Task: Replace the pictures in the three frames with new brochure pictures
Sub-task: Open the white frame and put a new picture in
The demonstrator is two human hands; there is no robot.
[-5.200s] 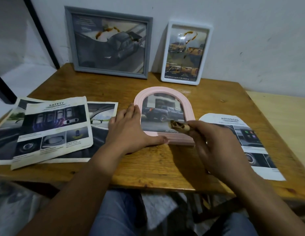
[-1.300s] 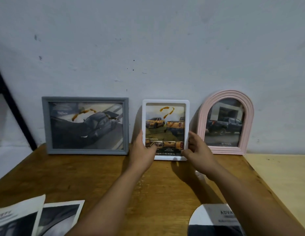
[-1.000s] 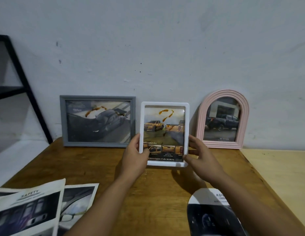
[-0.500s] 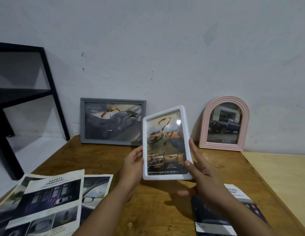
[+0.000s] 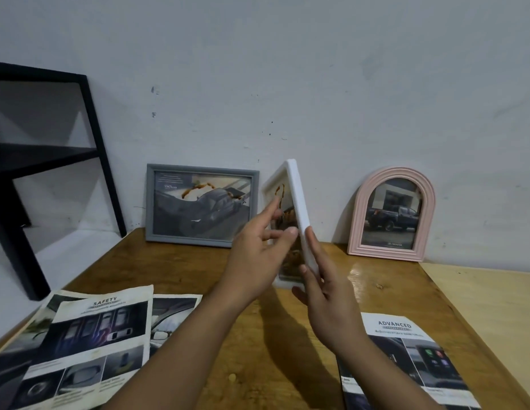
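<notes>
Lower left: SAFETY brochure sheets (image 5: 89,347) flat on the wooden surface (image 5: 198,270); lower right: ADVANCED brochure sheet (image 5: 405,356).

Centre: white frame (image 5: 299,214), half a second ago face-on, now lifted clear of the surface and turned nearly edge-on. Judgement: being flipped to reach its back, so picture removal is starting. Left hand (image 5: 258,261) pinches the left edge, thumb on the front. Right hand (image 5: 326,300) holds the right edge, fingers behind. Frame sits between both grips.

Far, against the wall: grey frame (image 5: 201,205), pink arched frame (image 5: 391,214).
</notes>
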